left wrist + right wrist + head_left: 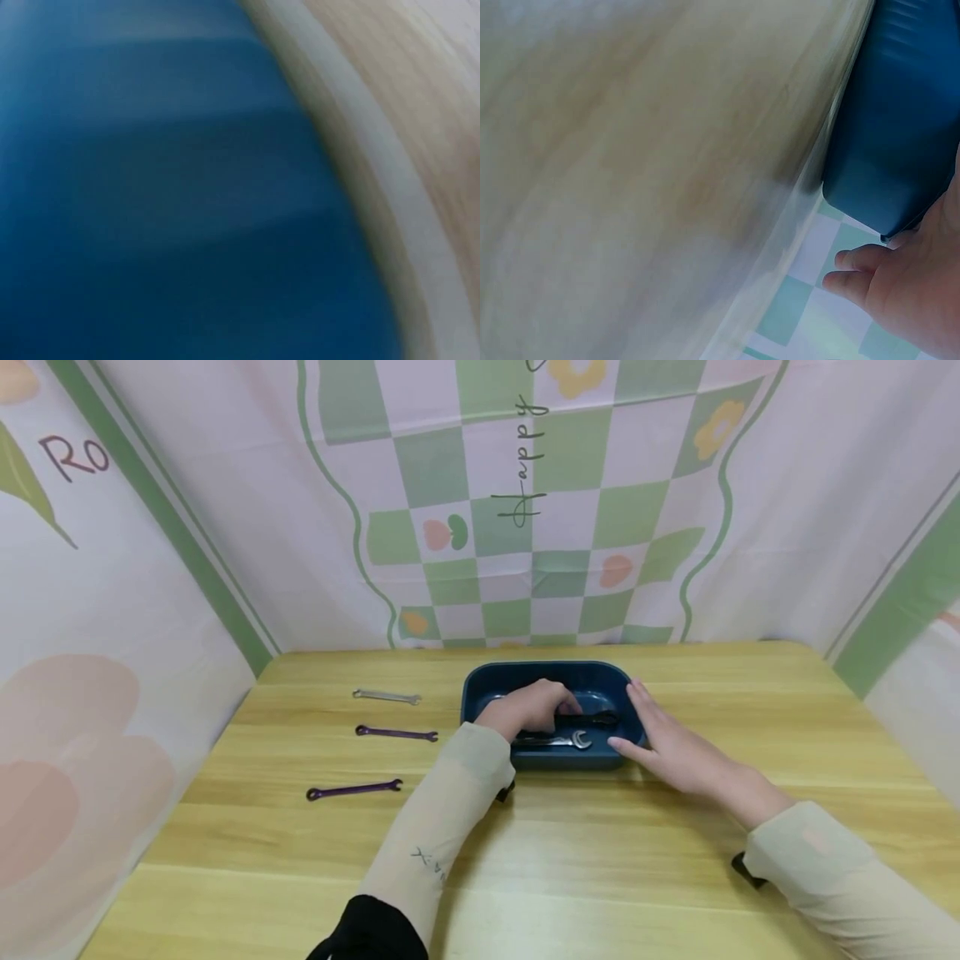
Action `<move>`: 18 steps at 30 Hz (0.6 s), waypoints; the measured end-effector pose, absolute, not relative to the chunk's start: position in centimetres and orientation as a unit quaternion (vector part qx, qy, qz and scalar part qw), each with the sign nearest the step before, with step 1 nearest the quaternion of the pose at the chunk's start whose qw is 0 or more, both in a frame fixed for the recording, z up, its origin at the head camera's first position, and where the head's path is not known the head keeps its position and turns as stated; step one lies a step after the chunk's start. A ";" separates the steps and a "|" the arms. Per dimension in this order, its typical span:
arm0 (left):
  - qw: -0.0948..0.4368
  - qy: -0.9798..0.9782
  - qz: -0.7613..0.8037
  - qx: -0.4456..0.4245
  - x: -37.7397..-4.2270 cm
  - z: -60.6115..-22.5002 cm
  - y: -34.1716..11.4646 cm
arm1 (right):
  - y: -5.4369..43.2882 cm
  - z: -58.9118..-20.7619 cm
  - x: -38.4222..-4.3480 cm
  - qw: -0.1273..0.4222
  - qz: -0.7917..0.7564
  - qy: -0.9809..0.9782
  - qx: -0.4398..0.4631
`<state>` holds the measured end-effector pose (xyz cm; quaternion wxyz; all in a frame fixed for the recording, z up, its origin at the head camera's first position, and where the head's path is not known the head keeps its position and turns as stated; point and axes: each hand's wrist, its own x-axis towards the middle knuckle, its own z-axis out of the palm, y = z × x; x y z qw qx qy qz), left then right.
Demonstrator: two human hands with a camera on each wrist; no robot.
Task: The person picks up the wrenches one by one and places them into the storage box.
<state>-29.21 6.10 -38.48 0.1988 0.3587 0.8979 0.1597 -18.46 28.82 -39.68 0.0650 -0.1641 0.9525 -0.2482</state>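
Observation:
A dark blue tray (547,760) sits on the table with a black wrench (596,719) and a silver wrench (573,740) inside. My left hand (528,706) reaches over the tray's near left side, its fingers bent down at the black wrench; I cannot tell whether they grip it. The hand covers the wrenches' left ends. My right hand (671,747) rests against the tray's right end, fingers extended along its rim and thumb at the near corner. In the right wrist view, this hand (911,300) lies by the tray's outer wall (892,127).
Left of the tray, a small silver wrench (386,697) and two purple wrenches, one farther (396,733) and one nearer (354,790), lie apart on the wooden table (600,860). A patterned cloth (495,460) hangs behind. Blurred blue tray wall (165,187) fills most of the left wrist view.

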 end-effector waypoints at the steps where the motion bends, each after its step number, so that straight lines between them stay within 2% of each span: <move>1: 0.200 0.898 0.157 0.360 -29.2 -38.5 6.1 | 28.8 -39.7 -18.5 0.065 -0.248 0.952 -0.164; 18: 0.214 0.885 0.137 0.390 -29.3 -38.6 6.2 | 28.6 -39.3 -18.3 0.072 -0.246 0.954 -0.158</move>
